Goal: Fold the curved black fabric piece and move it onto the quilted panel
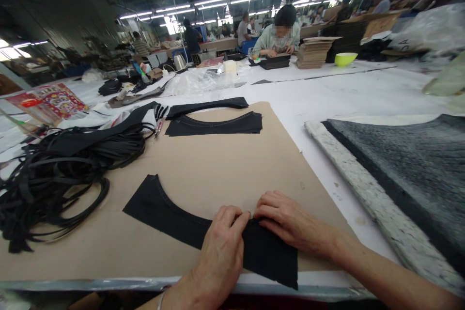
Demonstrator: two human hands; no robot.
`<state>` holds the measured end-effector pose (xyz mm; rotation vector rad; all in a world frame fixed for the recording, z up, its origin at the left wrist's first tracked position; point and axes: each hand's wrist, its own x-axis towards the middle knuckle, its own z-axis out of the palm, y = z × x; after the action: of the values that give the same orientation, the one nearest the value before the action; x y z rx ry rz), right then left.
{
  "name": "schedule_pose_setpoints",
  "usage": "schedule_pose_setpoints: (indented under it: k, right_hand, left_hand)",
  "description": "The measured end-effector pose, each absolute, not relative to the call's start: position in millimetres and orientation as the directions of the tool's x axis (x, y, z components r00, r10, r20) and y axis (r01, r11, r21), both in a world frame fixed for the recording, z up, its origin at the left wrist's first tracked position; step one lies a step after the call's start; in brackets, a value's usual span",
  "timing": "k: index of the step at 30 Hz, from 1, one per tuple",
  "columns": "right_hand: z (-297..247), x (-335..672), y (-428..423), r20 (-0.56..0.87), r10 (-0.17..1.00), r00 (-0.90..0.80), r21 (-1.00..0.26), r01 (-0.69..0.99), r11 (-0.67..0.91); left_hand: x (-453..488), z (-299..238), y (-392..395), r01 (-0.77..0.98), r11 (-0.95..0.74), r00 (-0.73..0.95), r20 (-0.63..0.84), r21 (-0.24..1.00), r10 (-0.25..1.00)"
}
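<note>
A black fabric piece [174,218] with one curved edge lies at a slant on the brown board [203,164], its right end reaching the table's front edge. My left hand [225,240] rests across its middle, thumb and fingers closed at the curved edge. Close beside it, my right hand [285,218] has its fingers bent and pressed together on the same edge. The fingertips of both hands nearly meet there, and they partly hide the edge. Farther back on the board lies a stack of similar black curved pieces [214,126].
Black strips [72,169] are heaped at the left. A grey-black textile stack [407,155] lies on a speckled pad [348,189] at the right. Across the white table, a person [278,34] handles dark pieces beside stacked brown pieces [316,53] and a yellow-green bowl [345,59].
</note>
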<state>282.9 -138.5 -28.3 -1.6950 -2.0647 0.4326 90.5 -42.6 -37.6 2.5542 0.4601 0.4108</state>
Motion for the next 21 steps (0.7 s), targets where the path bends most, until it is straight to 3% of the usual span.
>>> schedule_pose_setpoints:
  k: [5, 9, 15, 21]
  right_hand:
    - [-30, 285, -138, 0.131, 0.981, -0.146, -0.531, 0.825, 0.194]
    - [-29, 291, -138, 0.131, 0.983, -0.131, -0.566, 0.804, 0.182]
    - [-29, 298, -141, 0.135, 0.977, -0.166, -0.521, 0.827, 0.213]
    - [-32, 300, -147, 0.146, 0.971, -0.191, -0.466, 0.852, 0.238]
  left_hand:
    - [98, -49, -48, 0.235, -0.845, 0.919, 0.174, 0.480, 0.354]
    - [95, -55, -49, 0.188, -0.895, 0.917, 0.254, 0.405, 0.308]
    - [93, -59, -49, 0.146, -0.954, 0.899, 0.369, 0.261, 0.238]
    - [91, -62, -50, 0.123, -0.980, 0.922, 0.349, 0.154, 0.171]
